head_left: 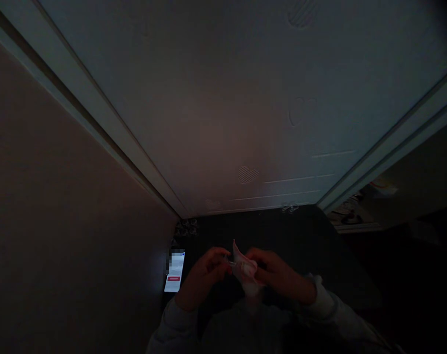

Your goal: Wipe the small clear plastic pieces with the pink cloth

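The light is dim and details are hard to make out. My right hand (269,268) is closed on a crumpled pale pink cloth (247,268), which has one corner pointing up. Opposite it, my left hand (208,270) pinches something small, with a thin pale piece running from its fingertips to the cloth. What that small thing is, I cannot make out. Both hands are held close together above a dark tabletop (223,228).
A lit phone (175,270) lies by the left wall, beside my left forearm. Several small clear objects (186,227) stand in the table's back left corner, with more clear pieces (290,207) at the back edge. A white panel with embossed hearts (248,174) rises behind.
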Tool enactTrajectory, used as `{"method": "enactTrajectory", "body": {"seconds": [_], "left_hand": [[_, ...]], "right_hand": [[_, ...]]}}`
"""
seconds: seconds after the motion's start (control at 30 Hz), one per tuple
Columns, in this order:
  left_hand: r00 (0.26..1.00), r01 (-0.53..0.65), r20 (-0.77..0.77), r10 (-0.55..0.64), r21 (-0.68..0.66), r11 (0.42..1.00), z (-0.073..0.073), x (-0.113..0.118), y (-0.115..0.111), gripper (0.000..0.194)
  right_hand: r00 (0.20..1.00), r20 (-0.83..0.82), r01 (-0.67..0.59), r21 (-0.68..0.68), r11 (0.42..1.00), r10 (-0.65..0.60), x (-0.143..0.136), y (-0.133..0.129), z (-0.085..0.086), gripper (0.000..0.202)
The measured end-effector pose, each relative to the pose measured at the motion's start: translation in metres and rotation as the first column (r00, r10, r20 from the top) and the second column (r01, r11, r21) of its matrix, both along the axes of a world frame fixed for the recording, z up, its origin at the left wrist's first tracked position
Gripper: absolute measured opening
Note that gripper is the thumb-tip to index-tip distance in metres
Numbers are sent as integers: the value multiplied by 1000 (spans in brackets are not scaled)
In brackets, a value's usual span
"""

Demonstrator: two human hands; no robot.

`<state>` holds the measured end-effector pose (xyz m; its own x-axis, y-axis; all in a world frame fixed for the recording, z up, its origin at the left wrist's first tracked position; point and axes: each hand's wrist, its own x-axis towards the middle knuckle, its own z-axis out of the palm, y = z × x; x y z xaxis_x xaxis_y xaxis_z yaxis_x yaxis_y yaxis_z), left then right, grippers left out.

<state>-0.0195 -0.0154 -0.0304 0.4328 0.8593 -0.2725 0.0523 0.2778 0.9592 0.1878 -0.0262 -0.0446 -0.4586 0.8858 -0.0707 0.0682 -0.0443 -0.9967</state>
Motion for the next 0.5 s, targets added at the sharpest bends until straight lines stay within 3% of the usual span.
{"method": "enactTrajectory", "body": {"seconds": [0.17, 0.3, 0.5], "left_hand": [[999, -42, 17, 42, 15, 999, -1, 2, -4, 35], [989, -128, 79, 124, 53, 990, 3, 8, -7, 33], [961, -234, 162, 225, 45, 971, 3, 20, -11, 27]], "right_hand": [[975, -160, 120, -219, 968, -157, -5, 2, -3, 15], [890, -326, 181, -387, 904, -318, -8, 3, -1, 14], [732, -533, 88, -545, 834, -426, -11, -3, -2, 20]]}}
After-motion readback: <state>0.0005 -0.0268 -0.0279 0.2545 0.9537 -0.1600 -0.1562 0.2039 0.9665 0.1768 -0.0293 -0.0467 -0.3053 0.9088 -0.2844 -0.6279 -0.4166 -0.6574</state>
